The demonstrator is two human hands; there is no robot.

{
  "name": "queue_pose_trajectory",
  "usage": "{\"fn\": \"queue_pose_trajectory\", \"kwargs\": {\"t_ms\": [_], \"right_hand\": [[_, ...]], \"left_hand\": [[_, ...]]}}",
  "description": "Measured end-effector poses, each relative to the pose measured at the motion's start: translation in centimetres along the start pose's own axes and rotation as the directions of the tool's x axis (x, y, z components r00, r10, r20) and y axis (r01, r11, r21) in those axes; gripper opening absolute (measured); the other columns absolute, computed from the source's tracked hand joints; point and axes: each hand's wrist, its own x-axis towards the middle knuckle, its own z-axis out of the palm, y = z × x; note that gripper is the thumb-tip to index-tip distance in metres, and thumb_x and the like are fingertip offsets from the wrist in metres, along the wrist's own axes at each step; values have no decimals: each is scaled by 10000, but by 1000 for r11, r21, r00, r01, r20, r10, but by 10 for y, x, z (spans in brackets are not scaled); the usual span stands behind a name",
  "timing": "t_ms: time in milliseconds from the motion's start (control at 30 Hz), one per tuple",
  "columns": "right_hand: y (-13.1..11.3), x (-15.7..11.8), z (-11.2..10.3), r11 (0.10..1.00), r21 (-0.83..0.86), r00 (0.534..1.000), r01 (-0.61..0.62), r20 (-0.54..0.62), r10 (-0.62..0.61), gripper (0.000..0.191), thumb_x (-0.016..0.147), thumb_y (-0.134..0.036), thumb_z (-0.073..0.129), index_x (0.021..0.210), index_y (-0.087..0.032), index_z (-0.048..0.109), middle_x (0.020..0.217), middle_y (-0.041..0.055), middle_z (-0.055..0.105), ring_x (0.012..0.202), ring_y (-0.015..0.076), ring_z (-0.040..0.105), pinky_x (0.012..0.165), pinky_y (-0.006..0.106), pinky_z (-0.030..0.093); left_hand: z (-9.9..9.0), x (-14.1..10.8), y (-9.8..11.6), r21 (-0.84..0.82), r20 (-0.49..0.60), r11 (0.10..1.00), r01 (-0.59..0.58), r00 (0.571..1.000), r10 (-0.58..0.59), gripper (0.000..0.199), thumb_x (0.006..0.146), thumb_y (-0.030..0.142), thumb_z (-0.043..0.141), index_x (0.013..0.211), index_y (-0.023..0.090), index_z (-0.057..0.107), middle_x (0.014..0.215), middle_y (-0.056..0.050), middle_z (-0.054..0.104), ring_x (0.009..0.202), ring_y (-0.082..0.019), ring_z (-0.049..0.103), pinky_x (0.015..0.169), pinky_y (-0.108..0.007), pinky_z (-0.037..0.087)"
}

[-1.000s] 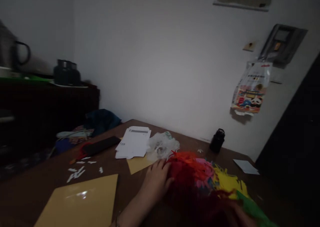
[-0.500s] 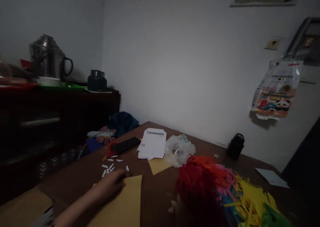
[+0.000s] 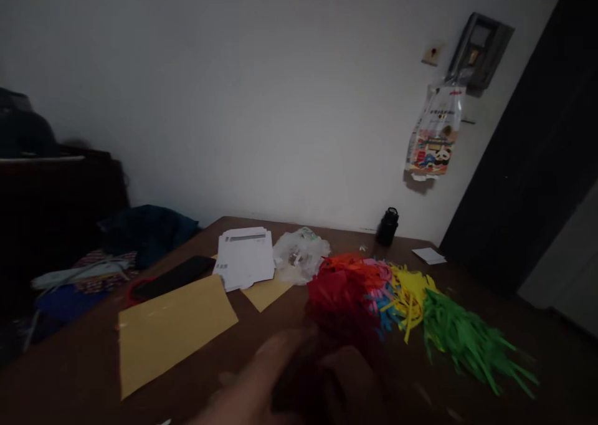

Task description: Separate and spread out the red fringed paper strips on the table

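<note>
Desk (image 3: pixel 187 384): brown, runs back to the wall, carries everything below. Strip pile lies across its right half: red strips (image 3: pixel 334 291) at left, then pink and blue, yellow strips (image 3: pixel 411 291), green strips (image 3: pixel 467 331) at far right. Red end is just beyond the fingers of both hands; yellow and green sit off to the right, apart from them. Left hand (image 3: pixel 266 372) and right hand (image 3: pixel 357 381) low in frame, blurred, a dark patch between them. Can't tell if either hand's fingers are open, closed or gripping; contact with red also unclear. Tan sheet (image 3: pixel 172 331) flat, left of left hand. White papers (image 3: pixel 245 257) stacked behind, crumpled clear bag (image 3: pixel 301 257) just beside them. Black container (image 3: pixel 387 227) upright near wall. White card (image 3: pixel 428 256) right of it.
</note>
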Motion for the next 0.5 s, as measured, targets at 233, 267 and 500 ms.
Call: {"fn": "queue_pose_trajectory", "kwargs": {"t_ms": [233,267,500], "right_hand": [[-3,9,9,974,-1,974,225,4,-225,287,962,-361,562,1203,-208,592,1253,90,592,1040,215,615,880,425,537],[0,10,11,971,-4,971,239,1,-239,291,960,-364,567,1203,-206,594,1256,90,592,1047,217,615,887,430,534],[20,37,-9,923,-133,908,362,-175,-381,367,979,-84,358,1233,-167,610,1104,108,720,1077,195,653,985,431,509]], "left_hand": [[17,-12,-19,-17,-116,999,-46,992,44,498,666,70,484,1066,292,681,978,-24,771,888,-242,713,754,-346,574],[13,-12,-24,1,-132,997,-75,988,74,451,706,91,488,1071,285,669,960,-28,766,868,-240,707,737,-340,566],[-29,2,-35,461,-185,863,-209,928,323,313,824,180,528,1107,278,620,859,-22,730,785,-249,661,794,-402,508]]}}
